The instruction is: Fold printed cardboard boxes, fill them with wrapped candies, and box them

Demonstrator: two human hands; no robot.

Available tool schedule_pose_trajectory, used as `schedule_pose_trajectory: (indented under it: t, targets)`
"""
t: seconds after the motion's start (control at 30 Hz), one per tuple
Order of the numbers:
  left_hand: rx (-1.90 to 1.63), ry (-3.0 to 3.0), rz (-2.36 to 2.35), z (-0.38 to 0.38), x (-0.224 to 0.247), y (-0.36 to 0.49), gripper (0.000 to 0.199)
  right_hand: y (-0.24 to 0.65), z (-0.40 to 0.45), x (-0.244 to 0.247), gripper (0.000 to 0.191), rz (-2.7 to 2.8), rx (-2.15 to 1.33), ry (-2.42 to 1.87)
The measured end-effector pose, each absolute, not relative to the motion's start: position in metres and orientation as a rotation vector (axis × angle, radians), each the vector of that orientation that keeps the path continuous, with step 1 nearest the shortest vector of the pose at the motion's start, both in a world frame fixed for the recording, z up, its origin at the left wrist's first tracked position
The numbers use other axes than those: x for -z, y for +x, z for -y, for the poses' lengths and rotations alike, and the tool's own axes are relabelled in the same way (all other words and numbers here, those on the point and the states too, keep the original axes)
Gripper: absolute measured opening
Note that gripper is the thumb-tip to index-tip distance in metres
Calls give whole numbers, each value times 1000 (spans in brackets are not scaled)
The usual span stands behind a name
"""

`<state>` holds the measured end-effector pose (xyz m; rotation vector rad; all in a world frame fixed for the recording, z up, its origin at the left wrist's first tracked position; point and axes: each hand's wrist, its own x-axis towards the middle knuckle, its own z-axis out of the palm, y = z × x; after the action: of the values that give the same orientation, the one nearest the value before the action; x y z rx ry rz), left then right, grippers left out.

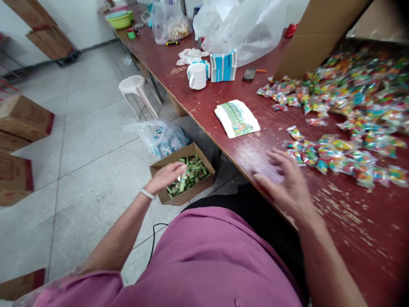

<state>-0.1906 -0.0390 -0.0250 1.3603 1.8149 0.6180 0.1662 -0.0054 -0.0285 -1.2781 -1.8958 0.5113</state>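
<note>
My left hand (pixel 168 175), with a white band at the wrist, hangs over an open cardboard box (pixel 162 197) on the floor. Its fingers are pressed together, and a small green packet (pixel 182 182) shows right at the fingertips. Many similar green packets (pixel 198 168) lie in the box. My right hand (pixel 286 179) is slightly blurred above the red table's near edge, fingers curved and apart with nothing visible between them. Close to it are clear-wrapped colourful candies (pixel 332 153). A stack of white-and-green printed pouches (pixel 238 119) lies flat beyond this hand.
On the red table (pixel 345 221) stand a white mug (pixel 197 76), a blue-striped box (pixel 223 66) and large plastic bags (pixel 249 32). A large candy heap (pixel 367 89) spreads at right by a cardboard flap (pixel 319 34). A white stool (pixel 137 87) and a plastic bag (pixel 164 138) are on the floor.
</note>
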Motion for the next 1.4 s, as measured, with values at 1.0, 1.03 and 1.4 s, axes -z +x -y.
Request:
schedule_pose_trajectory:
  t: [1.0,1.03,1.4]
  targets:
    - [-656,2051,-1826,-139,13,-43,28,190,-5,72,16,1733,-488,-1447]
    - [-704,1999,-1782,-132,14,-42,22,189,-6,71,18,1662,-540,-1459]
    - [-417,899,-612,-6,14,-29,49,145,9,26,28,1093,-1358,-1055]
